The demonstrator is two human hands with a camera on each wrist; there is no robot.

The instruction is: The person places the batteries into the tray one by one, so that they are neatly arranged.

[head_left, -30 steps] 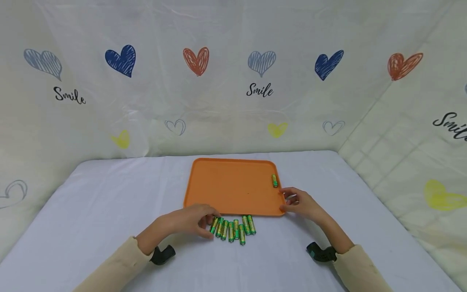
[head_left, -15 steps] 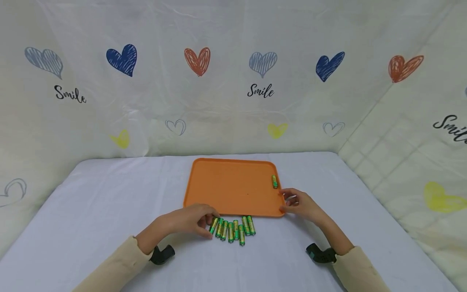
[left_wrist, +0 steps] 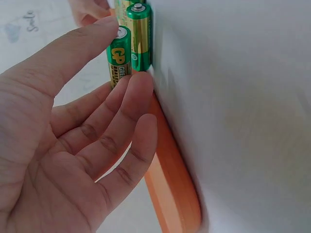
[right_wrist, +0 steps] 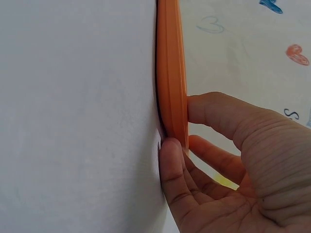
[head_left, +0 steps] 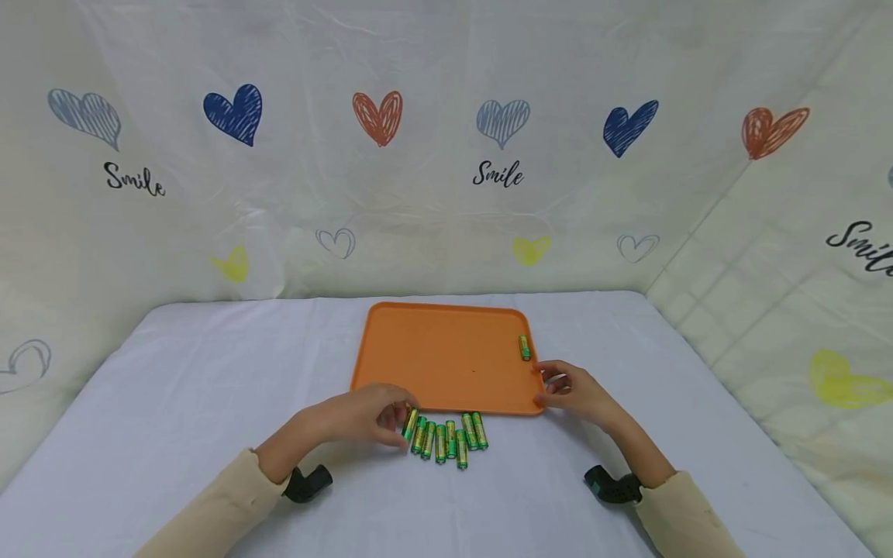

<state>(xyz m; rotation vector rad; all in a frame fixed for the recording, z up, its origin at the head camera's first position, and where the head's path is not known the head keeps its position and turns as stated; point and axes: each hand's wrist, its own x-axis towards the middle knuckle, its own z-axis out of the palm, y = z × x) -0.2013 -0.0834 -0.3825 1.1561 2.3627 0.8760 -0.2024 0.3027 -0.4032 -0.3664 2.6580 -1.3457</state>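
A green-and-gold GP battery (left_wrist: 119, 57) is pinched between the thumb and fingertips of my left hand (head_left: 363, 415), at the left end of a row of batteries. Several similar batteries (head_left: 441, 444) lie on the white cloth along the front edge of an orange tray (head_left: 446, 356). My right hand (head_left: 575, 391) grips the tray's front right corner, with the thumb on the rim and fingers against its side in the right wrist view. One battery (head_left: 525, 348) lies inside the tray near its right rim.
A white cloth (head_left: 230, 372) covers the table. Behind it hangs a pale sheet (head_left: 432, 209) printed with hearts and lettering. Each wrist carries a black camera band, the right one (head_left: 614, 485) resting close above the cloth.
My left hand has shifted slightly toward the tray, and the leftmost battery has moved a little with it. My right hand stays at the tray corner.
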